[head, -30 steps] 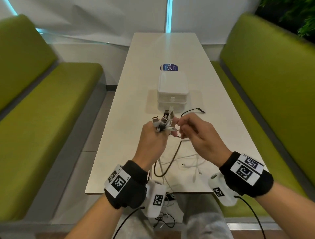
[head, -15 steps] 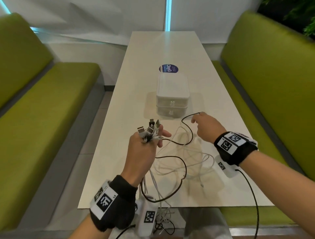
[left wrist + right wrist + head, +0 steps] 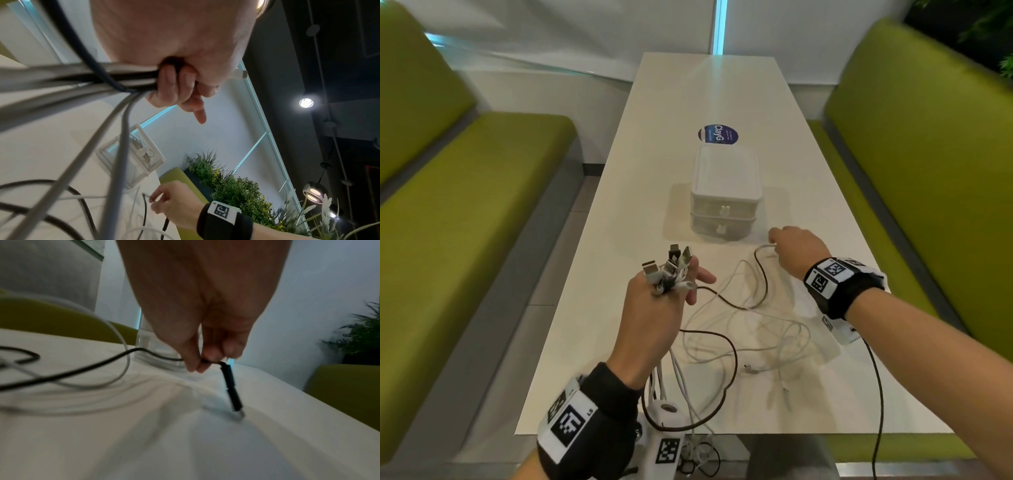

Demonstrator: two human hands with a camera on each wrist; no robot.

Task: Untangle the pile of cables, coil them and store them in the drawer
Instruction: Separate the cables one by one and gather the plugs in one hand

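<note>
Head view, nearest first: cable slack hanging off the near table edge [image 3: 592,377] toward my lap, white and dark strands crossing. Item, my left hand [image 3: 654,308], raised above the table, fingers curled round a bunch of cable ends [image 3: 671,270], their plugs fanned upward above my knuckles; the left wrist view shows several grey leads and a dark one clamped under my fingers [image 3: 170,84]. Item, the loose tangle [image 3: 743,329] lying on the tabletop between my two hands, mostly white loops with one dark cable [image 3: 760,274] running through them. Item, my right hand [image 3: 798,250], farther out and low over the table, thumb and fingertips pinching that dark cable just behind its black plug [image 3: 231,386], whose tip touches the surface. Item, beyond it, the small white drawer unit [image 3: 724,195], two drawers stacked, both shut as far as I can tell, one already holding something pale seen through its clear side. Step in hand, by my judgement: untangling, one cable singled out by its free end. Next move calls for drawing the dark cable clear of the white loops without tightening any crossing, then coiling it.
</note>
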